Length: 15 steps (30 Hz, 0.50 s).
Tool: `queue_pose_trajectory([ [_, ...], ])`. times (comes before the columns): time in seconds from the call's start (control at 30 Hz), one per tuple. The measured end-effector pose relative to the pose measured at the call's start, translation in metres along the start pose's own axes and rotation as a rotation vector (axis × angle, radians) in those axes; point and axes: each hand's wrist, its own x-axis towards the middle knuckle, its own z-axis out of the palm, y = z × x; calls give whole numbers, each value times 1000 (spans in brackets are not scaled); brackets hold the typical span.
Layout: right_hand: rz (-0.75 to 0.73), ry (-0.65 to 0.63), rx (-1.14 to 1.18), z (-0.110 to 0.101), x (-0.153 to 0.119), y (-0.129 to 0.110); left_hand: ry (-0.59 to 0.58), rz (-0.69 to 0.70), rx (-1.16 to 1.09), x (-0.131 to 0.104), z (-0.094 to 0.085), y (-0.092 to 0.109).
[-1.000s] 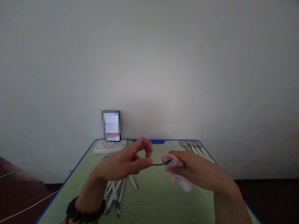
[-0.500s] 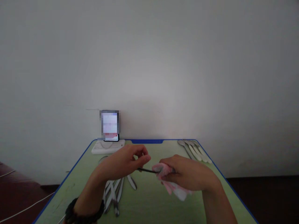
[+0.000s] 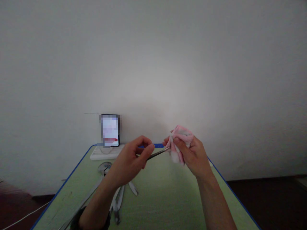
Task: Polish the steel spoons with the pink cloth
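Note:
My left hand [image 3: 134, 156] is closed around one end of a slim metal piece of cutlery [image 3: 157, 154], pinching it between thumb and fingers. The other end goes into a pink and white cloth [image 3: 182, 131], so its kind cannot be made out. My right hand [image 3: 192, 156] grips the cloth, bunched around that end, with the thumb pressed on the near side. Both hands are raised over the green table. Under my left forearm lie several metal cutlery handles [image 3: 116, 204] and a long-handled metal utensil with a round head [image 3: 105, 167].
A phone [image 3: 110, 129] with a lit screen leans on the wall at the back left, on a white stand-like block [image 3: 96, 154]. The green table [image 3: 163, 201] has a blue edge. My right hand hides most of the back right corner. A white cable [image 3: 31, 210] runs at lower left.
My right hand has turned thumb-side toward me and risen with the cloth. The cutlery now slopes upward to the right. The view has shifted slightly, and the spoons at back right are now hidden.

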Motion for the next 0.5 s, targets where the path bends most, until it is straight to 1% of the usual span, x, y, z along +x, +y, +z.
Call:
queue_pose_trajectory([
  [0.07, -18, 214, 192, 12, 4, 6, -64, 22, 8, -1, 13, 0],
  [0.13, -24, 363, 348, 22, 6, 10, -23, 79, 54, -2, 26, 1],
  [0.2, -23, 445, 441, 30, 7, 11, 25, 126, 94, -2, 36, 0],
  [0.27, 8, 452, 489, 35, 6, 9, 63, 153, 123, -1, 41, -1],
  [0.33, 55, 417, 517, 39, 4, 8, 92, 160, 145, 0, 41, -3],
  [0.4, 95, 366, 543, 42, 3, 8, 114, 154, 166, 3, 39, -6],
  [0.5, 133, 257, 556, 42, 3, 11, 127, 142, 206, 5, 34, -10],
])
